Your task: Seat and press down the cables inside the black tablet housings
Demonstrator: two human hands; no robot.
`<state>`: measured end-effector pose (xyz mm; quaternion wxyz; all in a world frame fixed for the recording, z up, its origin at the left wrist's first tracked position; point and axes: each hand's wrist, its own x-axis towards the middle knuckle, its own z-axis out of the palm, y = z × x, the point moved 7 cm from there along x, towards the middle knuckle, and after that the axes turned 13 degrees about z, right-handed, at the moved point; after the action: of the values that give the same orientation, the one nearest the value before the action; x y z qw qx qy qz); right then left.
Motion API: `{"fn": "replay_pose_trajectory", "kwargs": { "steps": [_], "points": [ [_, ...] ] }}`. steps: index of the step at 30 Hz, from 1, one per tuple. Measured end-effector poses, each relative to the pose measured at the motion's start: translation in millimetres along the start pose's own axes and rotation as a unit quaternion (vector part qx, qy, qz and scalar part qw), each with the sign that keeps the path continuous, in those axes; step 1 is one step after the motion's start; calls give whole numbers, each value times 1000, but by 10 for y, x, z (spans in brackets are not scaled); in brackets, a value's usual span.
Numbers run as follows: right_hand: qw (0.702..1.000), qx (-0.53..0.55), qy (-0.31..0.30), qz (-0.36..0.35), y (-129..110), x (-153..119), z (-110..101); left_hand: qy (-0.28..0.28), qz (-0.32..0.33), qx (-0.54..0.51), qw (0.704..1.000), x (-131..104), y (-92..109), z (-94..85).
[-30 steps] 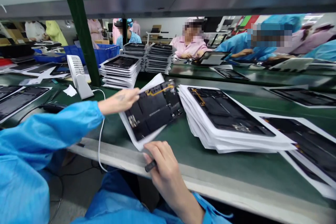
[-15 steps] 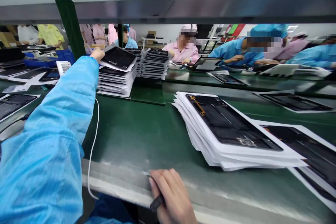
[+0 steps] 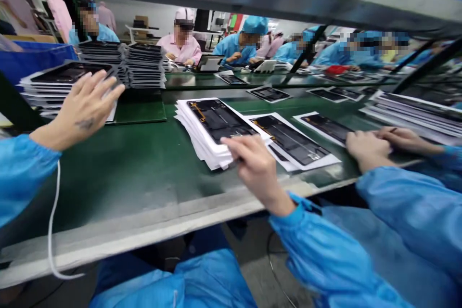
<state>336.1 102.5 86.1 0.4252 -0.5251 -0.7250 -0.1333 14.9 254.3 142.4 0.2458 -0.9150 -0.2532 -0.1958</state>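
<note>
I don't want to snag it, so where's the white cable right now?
At the left of the head view, the white cable runs down from beside the left sleeve and over the table's front edge.

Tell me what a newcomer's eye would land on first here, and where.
Probably the left hand, raised at the left with its fingers spread in front of a stack of dark panels and white sheets. Next comes the middle stack on the green bench, with the right hand curled at its near corner. At the right edge, a co-worker's blue sleeve reaches in.
</note>
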Motion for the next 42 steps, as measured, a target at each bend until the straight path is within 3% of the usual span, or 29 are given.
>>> {"fn": "replay_pose_trajectory", "kwargs": {
  "steps": [3, 7, 14, 18, 20, 21, 22, 23, 27, 29, 31, 33, 36, 38, 40, 42],
  "points": [
    [994, -48, -89, -32, 419, 255, -31, -5, 39, 12, 999, -240, 494, -17],
    [978, -43, -189, -78, 564, 352, 87, -13, 61, 22, 998, -446, 860, -20],
    [961, -31, -251, -108, 605, 386, 198, -12, 69, 4, 998, -460, 1040, -45],
    [962, -30, -245, -117, 560, 443, 237, 11, 47, -127, 991, -211, 1095, 86],
    [967, -27, -227, -116, 513, 499, 227, 6, -23, -311, 950, 15, 1093, 273],
    [970, -22, -215, -114, 486, 536, 214, -7, -78, -429, 900, 143, 1102, 414],
    [973, -17, -202, -111, 457, 579, 200, -25, -151, -556, 817, 268, 1128, 587],
    [976, -11, -189, -109, 424, 623, 189, -34, -174, -597, 783, 431, 1177, 691],
    [983, 12, -149, -109, 241, 748, 214, -19, -211, -678, 704, 1106, 1329, 956],
    [985, 23, -129, -109, 127, 743, 234, 8, -232, -688, 687, 1317, 1343, 985],
    [989, 39, -101, -100, 11, 668, 191, 45, -252, -684, 683, 1355, 1313, 907],
    [993, 64, -65, -81, -102, 510, 51, 82, -268, -673, 684, 1184, 1258, 729],
    [992, 121, 17, -23, -245, 150, -291, 123, -280, -641, 704, 609, 1183, 368],
    [988, 152, 19, 35, -327, -104, -395, 128, -282, -583, 751, 151, 1179, 151],
    [967, 244, 5, 74, -436, -315, -381, 99, -320, -540, 772, -280, 1241, 93],
    [939, 330, -11, 93, -590, -455, -249, 52, -358, -523, 772, -615, 1355, 166]
  ]
}}
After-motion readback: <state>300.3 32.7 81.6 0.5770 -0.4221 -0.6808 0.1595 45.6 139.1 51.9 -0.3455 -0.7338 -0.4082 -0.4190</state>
